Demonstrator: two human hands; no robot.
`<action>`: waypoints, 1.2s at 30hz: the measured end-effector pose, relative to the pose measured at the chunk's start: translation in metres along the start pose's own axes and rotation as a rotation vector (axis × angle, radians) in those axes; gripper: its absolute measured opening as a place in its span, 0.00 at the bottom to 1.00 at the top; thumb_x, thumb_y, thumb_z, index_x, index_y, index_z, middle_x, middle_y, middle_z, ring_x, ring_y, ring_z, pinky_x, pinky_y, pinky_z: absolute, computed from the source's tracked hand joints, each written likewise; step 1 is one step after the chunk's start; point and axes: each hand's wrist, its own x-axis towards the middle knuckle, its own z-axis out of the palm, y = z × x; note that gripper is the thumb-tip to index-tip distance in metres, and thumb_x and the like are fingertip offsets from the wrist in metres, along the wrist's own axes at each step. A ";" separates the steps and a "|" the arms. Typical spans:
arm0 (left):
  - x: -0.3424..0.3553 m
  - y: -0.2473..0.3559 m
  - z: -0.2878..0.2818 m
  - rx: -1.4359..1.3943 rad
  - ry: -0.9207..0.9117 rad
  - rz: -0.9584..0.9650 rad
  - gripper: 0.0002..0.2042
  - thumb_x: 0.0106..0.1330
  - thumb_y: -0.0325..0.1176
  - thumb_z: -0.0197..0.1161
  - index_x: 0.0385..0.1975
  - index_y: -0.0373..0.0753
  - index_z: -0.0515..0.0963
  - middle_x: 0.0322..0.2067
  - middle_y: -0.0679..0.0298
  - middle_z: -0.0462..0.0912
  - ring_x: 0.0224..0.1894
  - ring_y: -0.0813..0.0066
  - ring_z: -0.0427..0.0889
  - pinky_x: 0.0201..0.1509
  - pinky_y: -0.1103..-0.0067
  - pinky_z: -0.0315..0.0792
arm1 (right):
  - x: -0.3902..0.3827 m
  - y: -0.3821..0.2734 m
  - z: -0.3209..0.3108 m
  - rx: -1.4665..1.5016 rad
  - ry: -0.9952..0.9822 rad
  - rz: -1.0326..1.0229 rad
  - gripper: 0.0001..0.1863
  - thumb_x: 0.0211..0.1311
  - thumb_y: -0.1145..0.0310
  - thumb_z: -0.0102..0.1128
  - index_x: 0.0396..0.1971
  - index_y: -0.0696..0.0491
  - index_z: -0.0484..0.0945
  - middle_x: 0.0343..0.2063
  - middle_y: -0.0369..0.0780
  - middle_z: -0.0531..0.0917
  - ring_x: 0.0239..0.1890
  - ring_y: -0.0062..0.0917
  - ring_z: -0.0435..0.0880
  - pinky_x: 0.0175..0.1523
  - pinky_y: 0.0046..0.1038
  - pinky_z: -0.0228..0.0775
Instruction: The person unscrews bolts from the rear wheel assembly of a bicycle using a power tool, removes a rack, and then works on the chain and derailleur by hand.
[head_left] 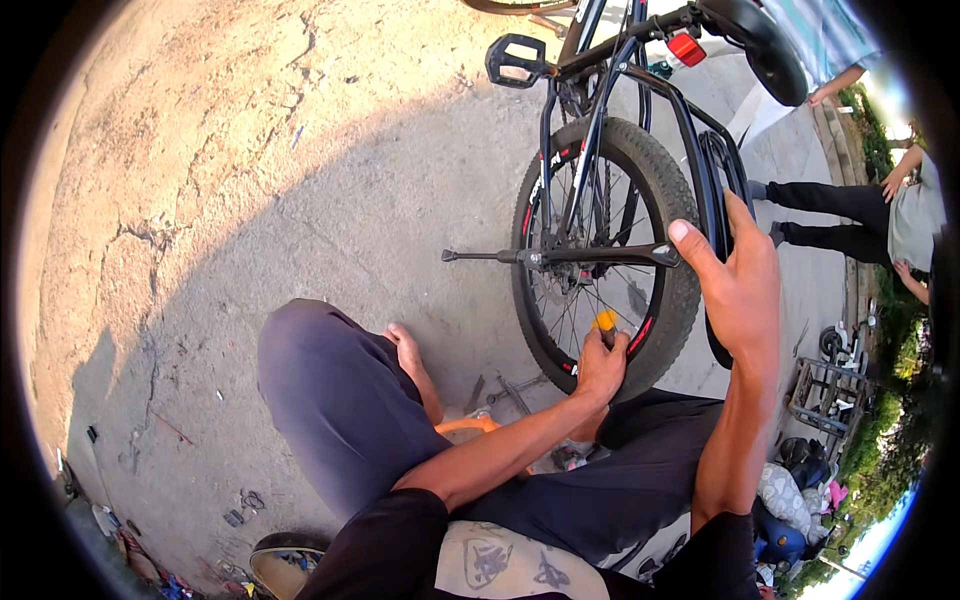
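Hands [602,368] [742,290] are at a wheel [682,280] — black, knobbly, red-marked.

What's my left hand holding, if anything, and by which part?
Your left hand pinches a small yellow-tipped object by its dark end; its exact kind is unclear.

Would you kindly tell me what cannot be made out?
Head view:
Small bright yellow rounded piece: lower part hidden by bare left hand.
Bare right hand: some fingers hidden behind palm.
Dark-tyred far wheel: cut off by upper edge.
Small dark scraps, lower left: too small.
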 end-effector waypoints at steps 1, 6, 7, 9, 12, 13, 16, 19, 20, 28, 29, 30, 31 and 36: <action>-0.002 -0.001 -0.007 -0.058 -0.013 0.008 0.21 0.64 0.49 0.60 0.30 0.32 0.72 0.22 0.58 0.73 0.25 0.65 0.72 0.32 0.69 0.67 | -0.005 -0.021 -0.003 -0.040 -0.015 0.015 0.26 0.59 0.59 0.65 0.49 0.66 0.75 0.25 0.40 0.81 0.28 0.16 0.75 0.38 0.24 0.67; -0.011 -0.004 -0.034 -0.180 -0.081 0.041 0.19 0.68 0.45 0.58 0.30 0.31 0.72 0.21 0.67 0.69 0.26 0.80 0.65 0.30 0.76 0.63 | -0.022 -0.038 0.025 -0.235 0.129 -0.224 0.24 0.59 0.51 0.64 0.33 0.62 0.76 0.15 0.45 0.78 0.20 0.36 0.75 0.33 0.35 0.62; -0.009 -0.010 -0.036 -0.169 -0.085 0.038 0.19 0.68 0.45 0.58 0.30 0.31 0.72 0.21 0.67 0.69 0.26 0.80 0.65 0.30 0.76 0.63 | -0.025 -0.040 0.030 -0.350 0.188 -0.284 0.24 0.59 0.50 0.64 0.30 0.61 0.75 0.16 0.45 0.79 0.21 0.41 0.76 0.33 0.37 0.63; -0.003 -0.020 -0.044 -0.219 -0.143 0.088 0.20 0.68 0.46 0.59 0.33 0.30 0.73 0.23 0.65 0.72 0.27 0.79 0.67 0.31 0.77 0.64 | -0.026 -0.043 0.042 -0.324 0.235 -0.350 0.26 0.58 0.47 0.63 0.27 0.59 0.73 0.15 0.44 0.79 0.22 0.44 0.77 0.34 0.39 0.62; -0.002 -0.007 -0.054 -0.169 -0.190 0.061 0.21 0.67 0.47 0.59 0.36 0.29 0.74 0.24 0.63 0.75 0.28 0.77 0.69 0.33 0.76 0.66 | -0.024 -0.038 0.046 -0.388 0.257 -0.359 0.27 0.60 0.46 0.60 0.25 0.59 0.72 0.15 0.43 0.79 0.24 0.44 0.78 0.36 0.39 0.64; -0.006 0.001 -0.056 -0.104 -0.215 0.019 0.21 0.67 0.48 0.59 0.37 0.29 0.74 0.25 0.62 0.76 0.28 0.75 0.70 0.34 0.76 0.67 | -0.024 -0.036 0.045 -0.396 0.260 -0.356 0.27 0.60 0.46 0.60 0.25 0.59 0.72 0.15 0.43 0.79 0.24 0.44 0.78 0.36 0.39 0.64; 0.013 -0.011 -0.075 0.013 -0.141 0.105 0.18 0.65 0.43 0.61 0.39 0.30 0.75 0.30 0.60 0.79 0.32 0.73 0.75 0.40 0.75 0.71 | -0.016 -0.037 0.050 -0.281 0.286 -0.381 0.29 0.58 0.46 0.59 0.32 0.64 0.78 0.25 0.50 0.83 0.30 0.43 0.83 0.44 0.41 0.64; 0.011 0.006 -0.098 -0.006 -0.162 -0.007 0.15 0.63 0.38 0.63 0.40 0.31 0.74 0.32 0.61 0.80 0.36 0.73 0.77 0.44 0.76 0.72 | -0.016 -0.033 0.051 -0.292 0.279 -0.352 0.29 0.59 0.46 0.57 0.32 0.64 0.79 0.28 0.50 0.84 0.33 0.43 0.83 0.45 0.41 0.64; 0.013 0.005 -0.106 0.017 -0.105 0.042 0.15 0.63 0.37 0.63 0.41 0.31 0.74 0.32 0.61 0.80 0.36 0.73 0.77 0.44 0.76 0.72 | -0.016 -0.034 0.050 -0.271 0.258 -0.337 0.29 0.60 0.45 0.56 0.32 0.63 0.80 0.29 0.51 0.84 0.33 0.42 0.83 0.45 0.41 0.64; 0.021 0.056 -0.162 0.114 0.190 0.377 0.15 0.63 0.30 0.59 0.48 0.31 0.70 0.41 0.59 0.77 0.42 0.74 0.76 0.47 0.77 0.71 | -0.015 -0.034 0.057 -0.216 0.328 -0.316 0.28 0.62 0.45 0.55 0.31 0.60 0.81 0.28 0.50 0.85 0.35 0.41 0.84 0.48 0.40 0.62; 0.016 0.078 -0.165 0.136 0.238 0.464 0.16 0.63 0.29 0.59 0.48 0.30 0.69 0.42 0.59 0.77 0.43 0.74 0.75 0.48 0.77 0.70 | -0.015 -0.034 0.055 -0.213 0.318 -0.291 0.28 0.62 0.45 0.54 0.31 0.60 0.81 0.28 0.49 0.85 0.35 0.40 0.84 0.48 0.40 0.61; 0.011 0.102 -0.174 0.163 0.221 0.567 0.16 0.64 0.30 0.59 0.49 0.30 0.70 0.43 0.59 0.78 0.44 0.73 0.75 0.50 0.76 0.69 | -0.012 -0.038 0.059 -0.206 0.297 -0.271 0.28 0.62 0.45 0.54 0.32 0.60 0.82 0.29 0.49 0.85 0.35 0.39 0.84 0.49 0.40 0.60; 0.004 0.128 -0.175 0.184 0.186 0.672 0.16 0.65 0.31 0.58 0.49 0.30 0.70 0.43 0.58 0.78 0.45 0.72 0.75 0.52 0.75 0.69 | -0.012 -0.039 0.057 -0.209 0.314 -0.261 0.28 0.62 0.45 0.54 0.32 0.60 0.82 0.29 0.49 0.85 0.35 0.39 0.84 0.49 0.40 0.60; -0.039 0.247 -0.171 0.510 -0.101 0.887 0.20 0.69 0.39 0.53 0.51 0.27 0.70 0.45 0.50 0.78 0.49 0.65 0.77 0.56 0.71 0.69 | -0.016 -0.042 0.062 -0.176 0.399 -0.232 0.27 0.65 0.47 0.51 0.27 0.58 0.85 0.31 0.48 0.85 0.40 0.39 0.82 0.51 0.43 0.59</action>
